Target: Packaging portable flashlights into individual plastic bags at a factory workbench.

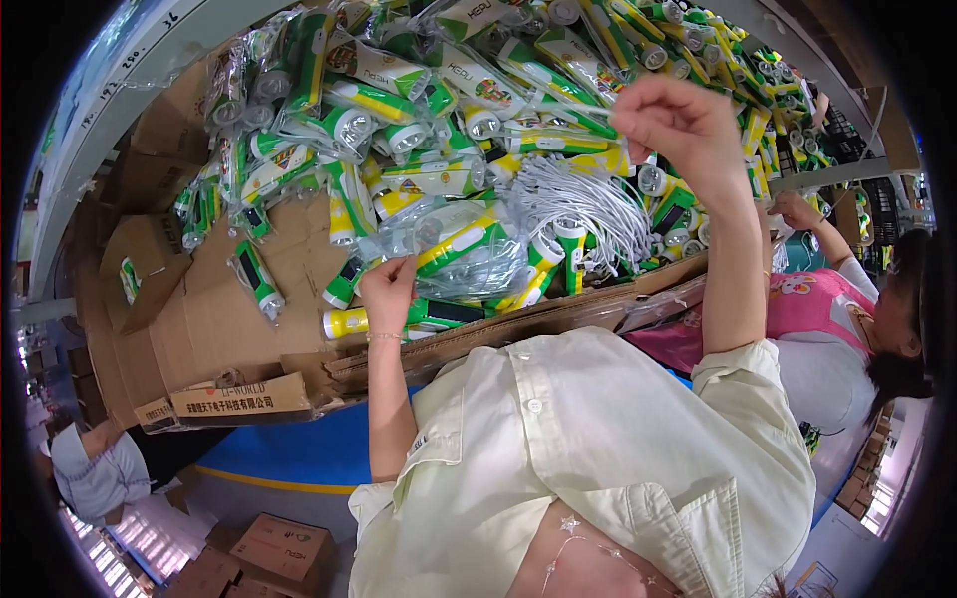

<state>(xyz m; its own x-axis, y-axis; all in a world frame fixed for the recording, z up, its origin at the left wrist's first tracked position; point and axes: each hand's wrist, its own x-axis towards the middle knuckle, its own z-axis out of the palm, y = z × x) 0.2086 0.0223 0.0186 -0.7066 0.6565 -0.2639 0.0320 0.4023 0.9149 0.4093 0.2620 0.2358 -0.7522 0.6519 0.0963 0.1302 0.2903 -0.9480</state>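
Observation:
At the near edge of the pile, my left hand [389,294] is closed, its fingertips pinching the edge of a clear plastic bag [483,274]. A green, yellow and white flashlight [459,244] shows in or under that bag's film. My right hand [688,130] is raised over the right part of the pile, thumb and fingers pressed together; what they hold, if anything, is too small to make out. Between the two hands lies a bundle of white cables [588,204]. Loose flashlights [568,249] lie close beside the bundle.
Many bagged flashlights [379,70] are heaped on cardboard [299,269] across the bench. A cardboard edge [498,334] runs along my side. Grey metal frame bars [130,60] border the bench. On the right a co-worker in a pink apron [812,309] reaches in; another person [100,468] is lower left.

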